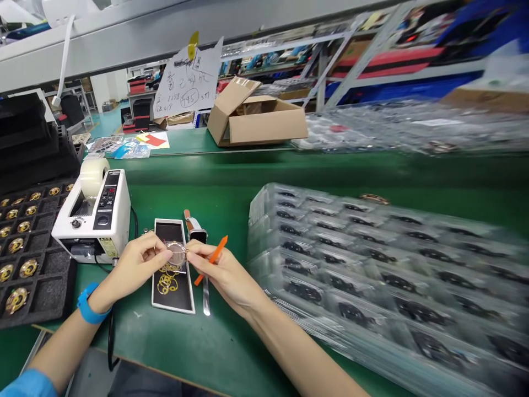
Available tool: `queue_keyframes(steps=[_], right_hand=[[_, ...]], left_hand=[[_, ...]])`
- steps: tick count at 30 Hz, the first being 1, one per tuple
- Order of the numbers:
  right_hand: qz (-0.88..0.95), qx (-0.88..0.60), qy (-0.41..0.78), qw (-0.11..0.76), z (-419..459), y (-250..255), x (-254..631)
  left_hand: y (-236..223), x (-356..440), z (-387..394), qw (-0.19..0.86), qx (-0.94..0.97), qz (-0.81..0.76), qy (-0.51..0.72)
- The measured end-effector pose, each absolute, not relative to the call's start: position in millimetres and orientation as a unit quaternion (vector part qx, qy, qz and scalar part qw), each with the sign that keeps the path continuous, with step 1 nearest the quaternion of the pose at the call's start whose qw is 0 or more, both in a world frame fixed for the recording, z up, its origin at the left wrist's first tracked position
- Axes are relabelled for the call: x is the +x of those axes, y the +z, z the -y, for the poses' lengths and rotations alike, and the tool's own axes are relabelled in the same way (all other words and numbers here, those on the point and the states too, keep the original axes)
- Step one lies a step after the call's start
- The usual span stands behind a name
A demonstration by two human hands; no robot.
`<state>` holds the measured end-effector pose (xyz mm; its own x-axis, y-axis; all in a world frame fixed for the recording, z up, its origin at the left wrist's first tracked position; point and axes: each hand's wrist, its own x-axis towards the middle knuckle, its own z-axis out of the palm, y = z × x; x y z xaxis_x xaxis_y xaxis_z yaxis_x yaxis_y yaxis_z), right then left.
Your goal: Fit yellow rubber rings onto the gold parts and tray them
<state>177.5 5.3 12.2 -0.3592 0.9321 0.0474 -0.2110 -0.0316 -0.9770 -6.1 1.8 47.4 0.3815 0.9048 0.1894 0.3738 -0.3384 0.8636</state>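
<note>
Showing clear and round, the watch case (177, 254) glints

i'm in an assembly workshop: green workbench (165, 336), parts trays (52, 281), tape dispenser (97, 212), metal shelving (322, 77) beyond.

Bare worktop (223, 344) is lying open below the white-rimmed tray (173, 306). Clear trays (384, 275) are blocking the right side; the tape dispenser (95, 212) and foam tray (45, 275) are obstructing the left.
</note>
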Motion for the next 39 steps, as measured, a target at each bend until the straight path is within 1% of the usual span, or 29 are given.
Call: queue_keyframes(steps=[21, 24, 29, 31, 33, 36, 39], right_hand=[[0.55, -0.359, 0.604, 0.451, -5, 12, 177], [0.553, -0.369, 0.592, 0.456, -4, 11, 175], [0.553, -0.39, 0.568, 0.468, -4, 11, 175], [0.548, -0.402, 0.561, 0.472, -5, 11, 175], [0.543, -0.409, 0.559, 0.475, -6, 12, 176], [0.537, -0.405, 0.565, 0.477, -5, 13, 176], [0.527, -0.379, 0.597, 0.471, -2, 13, 173]], left_hand=[[43, -4, -3, 0.358, 0.741, -0.443, 0.356], [42, 0, -1, 0.316, 0.746, -0.464, 0.358], [39, 5, 3, 0.169, 0.753, -0.538, 0.34], [39, 3, 3, 0.125, 0.75, -0.558, 0.334], [38, 1, 2, 0.093, 0.742, -0.562, 0.354], [38, -1, 1, 0.081, 0.748, -0.503, 0.426], [38, 0, 0, 0.12, 0.788, -0.407, 0.447]])
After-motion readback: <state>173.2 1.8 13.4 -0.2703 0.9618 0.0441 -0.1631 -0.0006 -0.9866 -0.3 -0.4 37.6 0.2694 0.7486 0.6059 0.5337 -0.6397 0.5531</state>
